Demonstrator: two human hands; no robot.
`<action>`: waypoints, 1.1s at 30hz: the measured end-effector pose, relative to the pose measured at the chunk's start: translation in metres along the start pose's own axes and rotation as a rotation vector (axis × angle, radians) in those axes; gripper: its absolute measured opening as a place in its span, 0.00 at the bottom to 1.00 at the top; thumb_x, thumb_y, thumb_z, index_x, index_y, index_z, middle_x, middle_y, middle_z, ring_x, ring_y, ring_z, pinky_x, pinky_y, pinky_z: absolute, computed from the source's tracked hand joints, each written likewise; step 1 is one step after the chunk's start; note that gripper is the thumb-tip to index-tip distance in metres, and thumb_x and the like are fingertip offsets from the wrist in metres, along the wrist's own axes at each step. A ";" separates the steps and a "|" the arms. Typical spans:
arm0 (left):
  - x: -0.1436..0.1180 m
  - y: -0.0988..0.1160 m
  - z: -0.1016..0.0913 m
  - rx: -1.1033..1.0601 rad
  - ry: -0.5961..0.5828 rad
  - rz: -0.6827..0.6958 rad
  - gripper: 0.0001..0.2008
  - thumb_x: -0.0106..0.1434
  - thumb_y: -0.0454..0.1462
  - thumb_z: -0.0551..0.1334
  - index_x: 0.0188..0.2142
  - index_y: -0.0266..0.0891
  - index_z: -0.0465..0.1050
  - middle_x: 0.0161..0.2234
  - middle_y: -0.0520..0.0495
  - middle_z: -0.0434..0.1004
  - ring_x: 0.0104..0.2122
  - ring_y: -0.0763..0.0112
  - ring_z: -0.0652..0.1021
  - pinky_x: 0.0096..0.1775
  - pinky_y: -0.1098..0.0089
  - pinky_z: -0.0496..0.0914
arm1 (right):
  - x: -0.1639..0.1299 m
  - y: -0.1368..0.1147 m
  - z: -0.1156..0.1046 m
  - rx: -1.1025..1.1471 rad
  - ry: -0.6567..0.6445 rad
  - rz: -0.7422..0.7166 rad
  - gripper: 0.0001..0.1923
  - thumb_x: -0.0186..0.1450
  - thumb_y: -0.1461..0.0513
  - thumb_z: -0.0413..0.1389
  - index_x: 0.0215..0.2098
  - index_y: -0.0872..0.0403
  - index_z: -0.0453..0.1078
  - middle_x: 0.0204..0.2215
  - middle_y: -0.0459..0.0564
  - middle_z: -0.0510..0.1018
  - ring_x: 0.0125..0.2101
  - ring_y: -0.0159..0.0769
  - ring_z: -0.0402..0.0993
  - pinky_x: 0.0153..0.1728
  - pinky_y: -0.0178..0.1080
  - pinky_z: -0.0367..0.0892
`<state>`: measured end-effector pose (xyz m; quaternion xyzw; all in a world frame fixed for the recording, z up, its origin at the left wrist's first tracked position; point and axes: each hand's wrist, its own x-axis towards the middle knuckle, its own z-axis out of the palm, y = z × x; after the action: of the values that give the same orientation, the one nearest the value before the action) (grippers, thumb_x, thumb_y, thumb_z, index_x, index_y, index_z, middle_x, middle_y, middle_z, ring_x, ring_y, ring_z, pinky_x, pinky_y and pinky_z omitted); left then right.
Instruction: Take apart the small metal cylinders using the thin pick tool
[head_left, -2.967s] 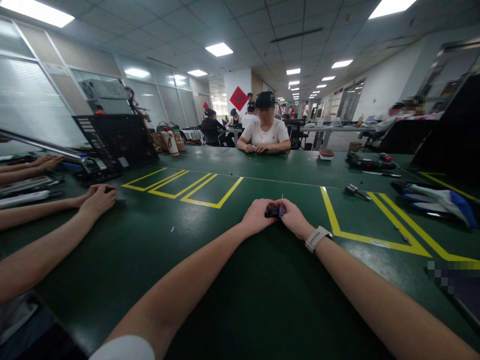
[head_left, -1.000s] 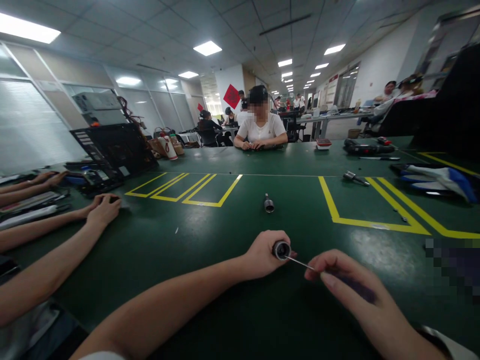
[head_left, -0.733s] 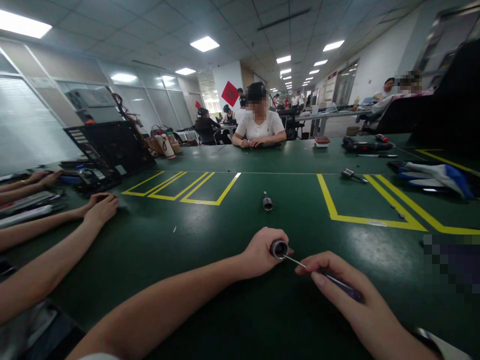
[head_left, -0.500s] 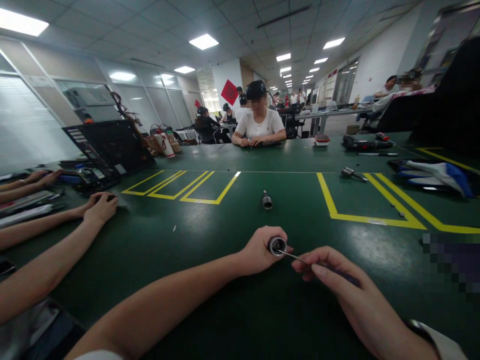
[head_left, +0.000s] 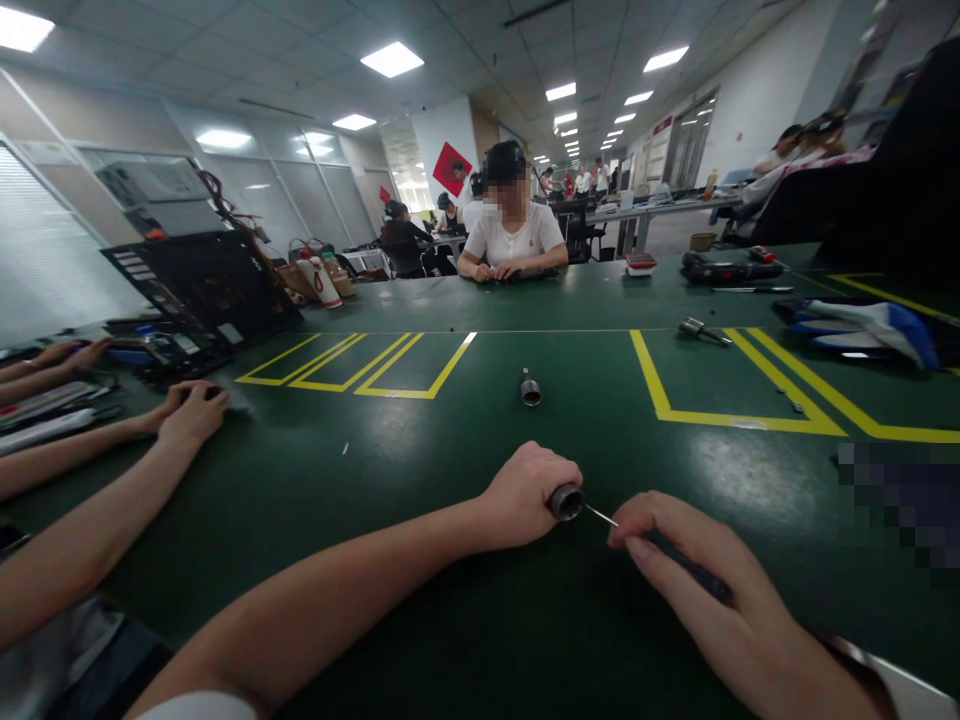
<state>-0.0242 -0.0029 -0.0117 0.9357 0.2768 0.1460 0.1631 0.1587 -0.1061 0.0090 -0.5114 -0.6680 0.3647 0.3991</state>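
My left hand [head_left: 534,497] is closed around a dark grey, round metal cylinder with a hollow end [head_left: 567,503], and I hold it above the green table [head_left: 420,440], in front of me and near the middle. The hollow end looks out past my thumb side, toward my right hand [head_left: 686,565]. This right hand pinches a slim screwdriver with a dark handle [head_left: 701,575] and a thin, shiny shaft. The handle lies along my palm, and the shaft points to the left, with its end just beside the rim of the cylinder. I cannot tell if the two are touching.

Beyond my left hand, a short metal piece with a narrow tip [head_left: 530,390] is on the table, its wide hollow end facing me. Farther right lies a similar grey metal piece with a thin shank [head_left: 699,329], near the yellow tape [head_left: 795,427]. Two small dark bits [head_left: 797,408] are also near this tape. At the far right there are blue and white gloves [head_left: 870,332].

On my left, the hands of a neighbouring person [head_left: 193,410] rest close together on the table. Opposite me sits a person in a white shirt [head_left: 514,240].
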 end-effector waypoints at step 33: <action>0.003 0.002 0.000 -0.084 0.015 -0.187 0.03 0.56 0.35 0.60 0.30 0.37 0.66 0.27 0.54 0.71 0.28 0.75 0.69 0.38 0.70 0.62 | 0.012 0.006 -0.002 0.382 0.064 0.202 0.11 0.59 0.58 0.51 0.26 0.53 0.72 0.26 0.49 0.75 0.31 0.40 0.71 0.34 0.41 0.64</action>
<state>-0.0210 -0.0029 -0.0103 0.8969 0.3578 0.1487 0.2132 0.1606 -0.0925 0.0059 -0.5021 -0.5190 0.5064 0.4713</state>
